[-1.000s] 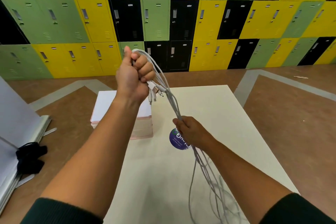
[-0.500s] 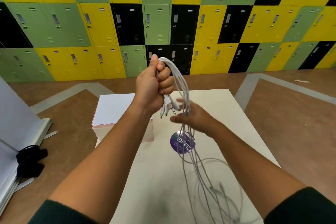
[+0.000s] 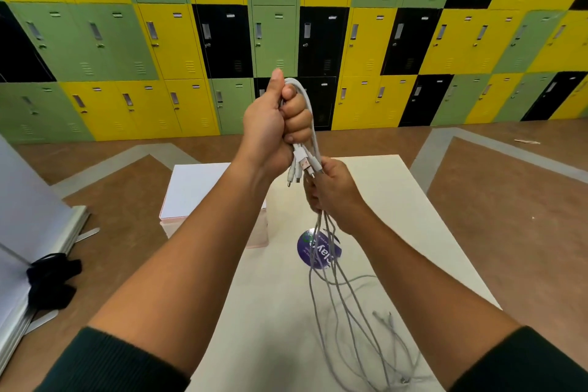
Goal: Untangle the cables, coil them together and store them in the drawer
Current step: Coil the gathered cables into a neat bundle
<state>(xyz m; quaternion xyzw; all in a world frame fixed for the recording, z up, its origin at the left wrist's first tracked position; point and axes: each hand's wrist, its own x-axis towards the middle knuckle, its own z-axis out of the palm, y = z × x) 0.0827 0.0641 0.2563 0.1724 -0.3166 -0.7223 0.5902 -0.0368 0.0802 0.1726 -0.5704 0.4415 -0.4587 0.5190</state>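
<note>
The step in hand is coiling: the white cables (image 3: 314, 140) are gathered into one bundle, and no loop beyond the first fold is formed. The left hand (image 3: 270, 130) is raised above the far edge of the table (image 3: 381, 200), fist closed round the folded top of the bundle, thumb up. The connectors (image 3: 299, 165) hang just below that fist. The right hand (image 3: 331, 188) is curled round the hanging strands directly beneath the connectors. Below it, the strands cross the round purple sticker (image 3: 318, 250) and spread loosely toward the table's near right corner. The next move probably calls for the right hand to draw the loose length up and lay it over the left fist in even loops, with no crossed strands. A white-topped box (image 3: 197, 191) stands at the table's far left corner; whether it is the drawer cannot be confirmed.
</note>
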